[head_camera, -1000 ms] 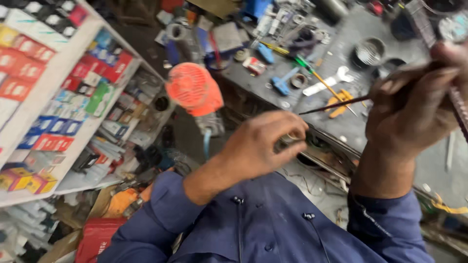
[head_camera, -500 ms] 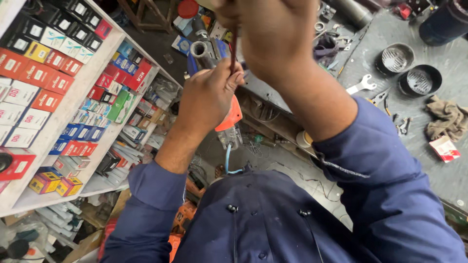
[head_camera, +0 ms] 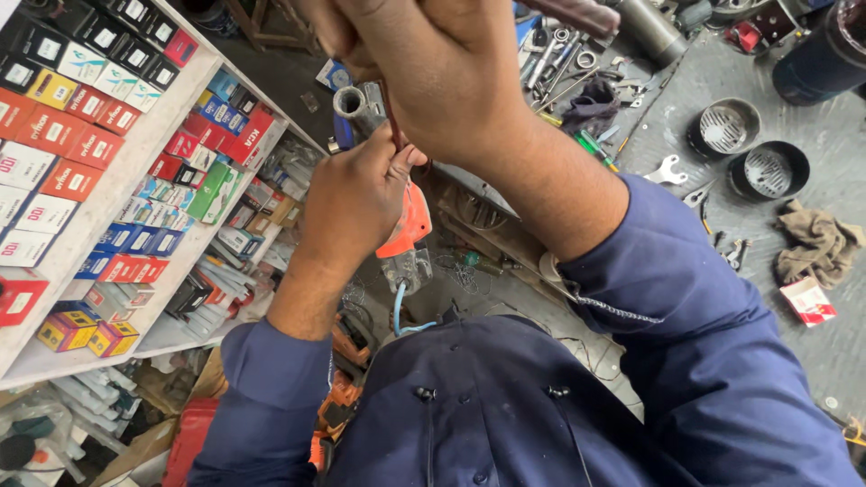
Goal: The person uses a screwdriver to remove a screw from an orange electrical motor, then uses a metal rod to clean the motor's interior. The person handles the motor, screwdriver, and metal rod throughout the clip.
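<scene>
hands close together at top centre. left hand (head_camera: 356, 203) is clamped around an orange power tool (head_camera: 408, 236), its grey end and blue cord hanging down. right hand (head_camera: 442, 68) is closed on a thin rod-like driver (head_camera: 393, 126), tip hidden at the tool body. judged step: working a fastener in the housing. next move needs the tool kept steady. workbench (head_camera: 812, 153) with round strainer parts (head_camera: 726, 126) lies right, boxed shelves (head_camera: 117, 153) left.

White shelves (head_camera: 126, 194) along the left, stocked with rows of small red, blue, black and yellow boxes (head_camera: 86, 104). Grey desk (head_camera: 839, 361) at right, scuffed and stained, carrying loose wrenches (head_camera: 559, 59), two round black strainers (head_camera: 744, 149) and a crumpled rag (head_camera: 816, 243). Lighting even.
</scene>
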